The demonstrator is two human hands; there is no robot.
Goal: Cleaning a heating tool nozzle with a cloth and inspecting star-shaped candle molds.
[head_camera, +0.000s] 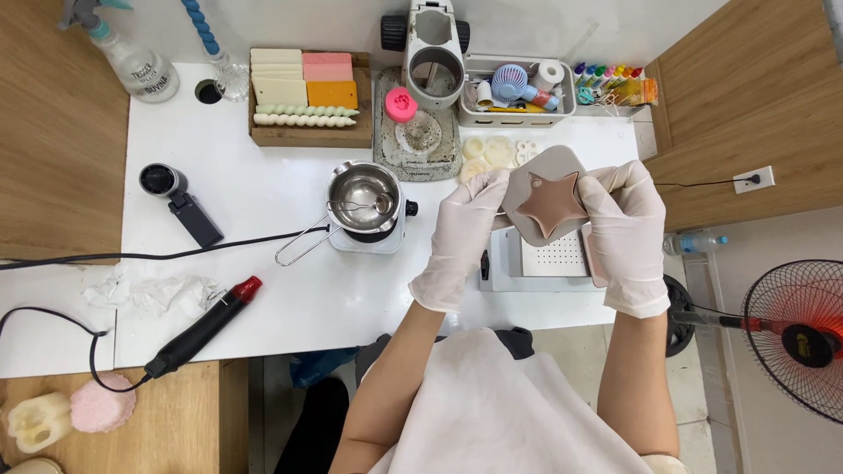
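Observation:
Both my hands wear white gloves and hold a soft mauve-grey mould [548,205] with a raised star shape on it, lifted above the table. My left hand [463,235] grips its left edge and my right hand [625,235] grips its right edge. Under the mould lies a small white scale [543,262] with a dotted top. To the left stands a steel melting pot [363,197] with a wire handle on a small heater.
A black heat gun [204,326] with a red tip lies at the front left beside crumpled tissue [158,291]. A wooden tray [306,98] of wax blocks, a spray bottle [132,54], a white basket [520,88] and a fan [797,335] are around.

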